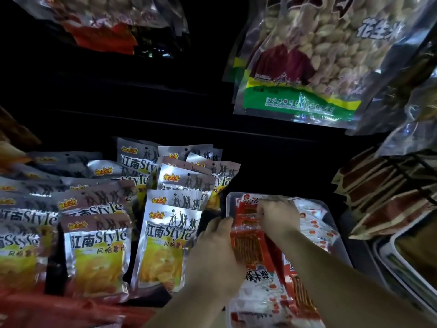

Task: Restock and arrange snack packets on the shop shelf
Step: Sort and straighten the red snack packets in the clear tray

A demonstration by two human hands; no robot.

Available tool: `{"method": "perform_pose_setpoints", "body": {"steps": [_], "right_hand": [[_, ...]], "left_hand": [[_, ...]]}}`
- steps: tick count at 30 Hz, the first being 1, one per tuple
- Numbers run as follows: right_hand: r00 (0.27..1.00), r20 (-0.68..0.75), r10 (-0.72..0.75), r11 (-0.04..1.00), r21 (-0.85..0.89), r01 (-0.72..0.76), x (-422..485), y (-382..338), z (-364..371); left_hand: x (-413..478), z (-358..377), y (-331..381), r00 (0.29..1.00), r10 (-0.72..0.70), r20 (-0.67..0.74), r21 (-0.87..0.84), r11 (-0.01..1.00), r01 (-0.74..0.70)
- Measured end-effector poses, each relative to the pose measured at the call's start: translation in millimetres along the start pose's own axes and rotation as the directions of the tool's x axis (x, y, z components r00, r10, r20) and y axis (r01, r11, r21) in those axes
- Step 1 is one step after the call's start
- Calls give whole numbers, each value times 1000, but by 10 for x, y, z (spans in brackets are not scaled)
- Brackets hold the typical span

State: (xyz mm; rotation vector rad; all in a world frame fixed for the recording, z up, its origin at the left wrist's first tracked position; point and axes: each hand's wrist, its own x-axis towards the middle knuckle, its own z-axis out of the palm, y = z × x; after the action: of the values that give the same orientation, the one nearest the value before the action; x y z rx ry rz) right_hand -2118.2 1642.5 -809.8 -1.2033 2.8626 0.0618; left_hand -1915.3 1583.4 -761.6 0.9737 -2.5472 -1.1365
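Note:
A stack of red and white snack packets (254,247) stands in a clear tray (331,209) at the lower middle of the shelf. My left hand (215,254) grips the left edge of the front packets, with the fingers curled round them. My right hand (279,215) pinches the tops of packets further back in the same tray. More white packets with red dots (314,223) lie behind and to the right of my right hand.
Silver and yellow chip packets (165,240) stand in rows to the left. Large peanut bags (314,55) hang above on the right. Brown and red packets (383,197) are stacked at the right, with another tray (402,256) below them. The shelf's back is dark.

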Motion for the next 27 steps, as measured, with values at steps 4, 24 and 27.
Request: {"method": "perform_pose_setpoints", "body": {"steps": [4, 24, 27], "right_hand": [[981, -171, -95, 995, -26, 92, 18, 63, 74], [990, -141, -3, 656, 747, 108, -1577, 158, -2002], [996, 3, 94, 558, 828, -55, -2037, 180, -2073]], "left_hand": [[-7, 6, 16, 1000, 8, 15, 27, 1000, -8], [-344, -630, 678, 971, 223, 86, -639, 760, -118], [-489, -771, 846, 955, 281, 99, -650, 744, -152]]}}
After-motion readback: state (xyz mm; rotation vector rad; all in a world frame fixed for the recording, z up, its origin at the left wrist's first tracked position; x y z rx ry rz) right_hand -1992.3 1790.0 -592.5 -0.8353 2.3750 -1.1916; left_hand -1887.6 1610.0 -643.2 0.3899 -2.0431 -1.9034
